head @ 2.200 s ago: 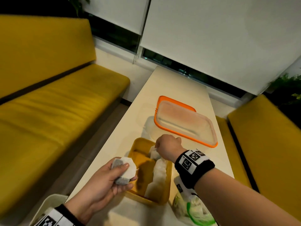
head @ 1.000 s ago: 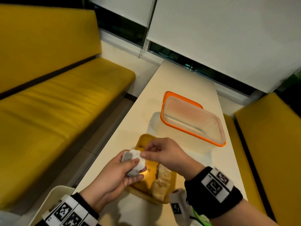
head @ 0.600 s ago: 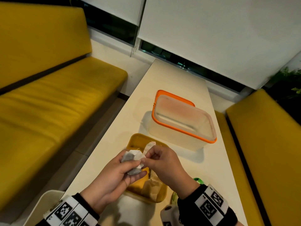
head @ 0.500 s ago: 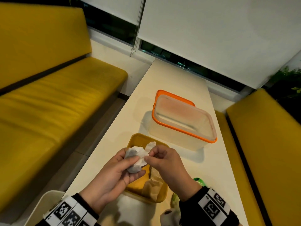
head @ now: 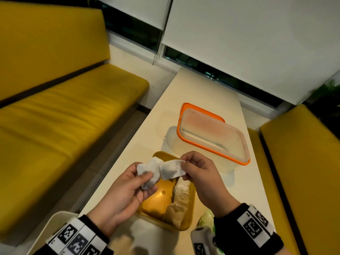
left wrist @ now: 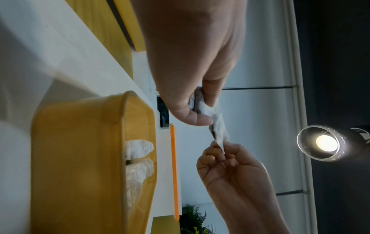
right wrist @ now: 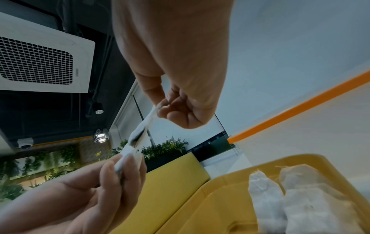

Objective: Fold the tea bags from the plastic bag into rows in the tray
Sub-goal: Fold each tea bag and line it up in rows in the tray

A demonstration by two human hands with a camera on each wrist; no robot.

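Over the yellow tray (head: pixel 191 205), my left hand (head: pixel 147 179) grips a crumpled white tea bag (head: pixel 147 167). My right hand (head: pixel 184 163) pinches the right end of a flatter tea bag (head: pixel 171 171) with dark leaves showing through. The two bags touch; I cannot tell whether they are joined. The left wrist view has the stretched bag (left wrist: pixel 219 131) between my left hand (left wrist: pixel 200 110) and right hand (left wrist: pixel 222 150). The right wrist view shows it edge-on (right wrist: pixel 140 134). A row of folded tea bags (head: pixel 181 196) lies along the tray's right side. The plastic bag (head: pixel 207 219) peeks out by my right wrist.
A clear container with an orange-rimmed lid (head: pixel 211 137) stands on the narrow white table (head: pixel 202 89) just beyond the tray. Yellow benches (head: pixel 64 116) flank the table on both sides. A white bin (head: pixel 53 223) sits at the lower left.
My right hand left the tray, met my left hand and drew one tea bag out to the right from the crumpled one. The left hand stayed over the tray.
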